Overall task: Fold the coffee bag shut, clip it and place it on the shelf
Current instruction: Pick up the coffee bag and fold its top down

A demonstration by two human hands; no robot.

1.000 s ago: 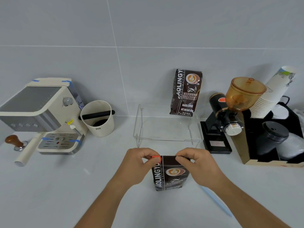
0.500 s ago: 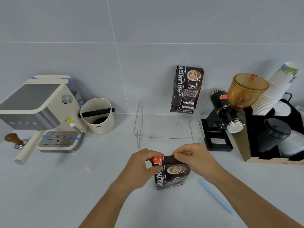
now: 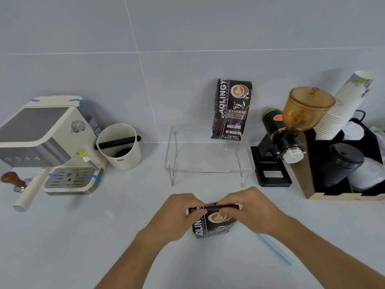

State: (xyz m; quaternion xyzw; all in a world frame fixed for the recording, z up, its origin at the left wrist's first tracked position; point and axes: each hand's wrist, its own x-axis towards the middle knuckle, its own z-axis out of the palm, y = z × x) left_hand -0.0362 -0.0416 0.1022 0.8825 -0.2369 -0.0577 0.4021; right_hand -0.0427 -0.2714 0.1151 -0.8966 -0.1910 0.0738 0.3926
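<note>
A dark brown coffee bag (image 3: 214, 224) stands on the white counter in front of me. Its top is folded down into a flat strip. My left hand (image 3: 179, 213) pinches the left end of that fold and my right hand (image 3: 252, 209) pinches the right end. A light blue clip stick (image 3: 276, 249) lies on the counter to the right of the bag, under my right forearm. The clear acrylic shelf (image 3: 208, 171) stands just behind the bag. A second, taller coffee bag (image 3: 231, 110) stands on the shelf's back right against the wall.
A cream espresso machine (image 3: 48, 142) with a wooden tamper (image 3: 14, 181) sits at the left. A cream knock box (image 3: 119, 147) stands beside it. A black grinder with an amber hopper (image 3: 291, 132) and a black organizer with paper cups (image 3: 341, 155) fill the right side.
Both hands have rolled the bag's top further down, so the bag looks shorter. The orange-red spot near my left fingers is no longer visible.
</note>
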